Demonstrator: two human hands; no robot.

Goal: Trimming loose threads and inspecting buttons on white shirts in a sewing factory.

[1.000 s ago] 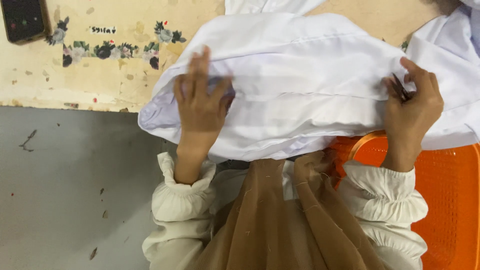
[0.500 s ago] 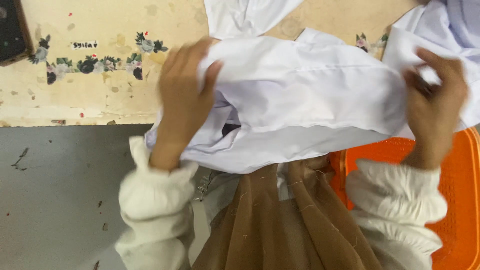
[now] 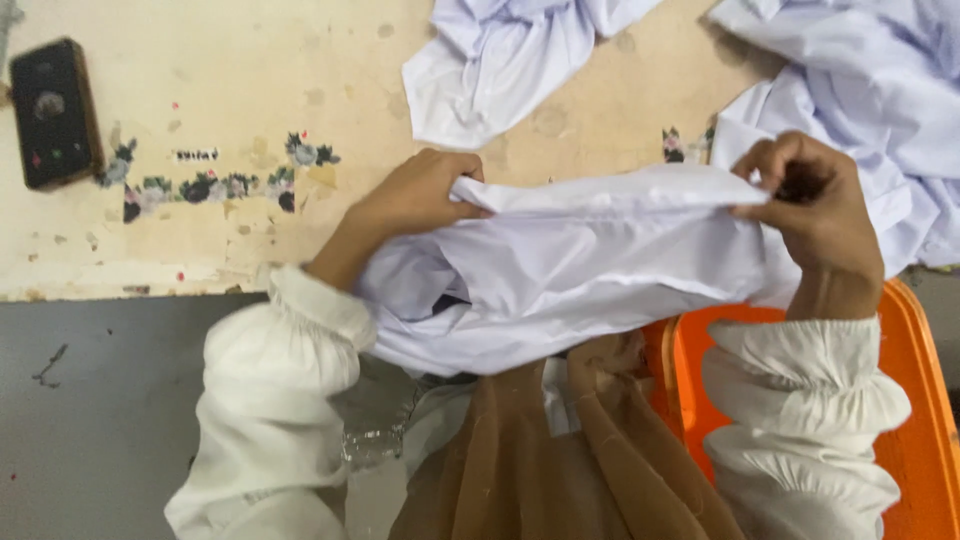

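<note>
Since the earlier frames we see the white garment point(image 3: 580, 260) lifted off its flat spread and gathered into a long fold held between both hands, and the view has shifted so that more of the worktop point(image 3: 230, 90) shows. Going left to right: a dark phone-like device point(image 3: 52, 112) lies at the far left of the worn, cream worktop, beside a strip of small floral decoration point(image 3: 215, 180). Our left hand point(image 3: 415, 200) has its grip closed on the left end of the fold, fingers pinching the top edge. The garment hangs from there across the middle, raised above the worktop's near edge and draping towards our lap. A second bunch of white cloth point(image 3: 510, 55) lies on the worktop behind it. Our right hand point(image 3: 815, 215) pinches the right end of the same edge, its grip also closed on the fabric. More white fabric point(image 3: 860, 90) is heaped at the far right, above an orange plastic crate point(image 3: 920, 420). We judge the folding only partly done: one lengthwise fold is formed, and the piece is not yet laid down or made compact.
</note>
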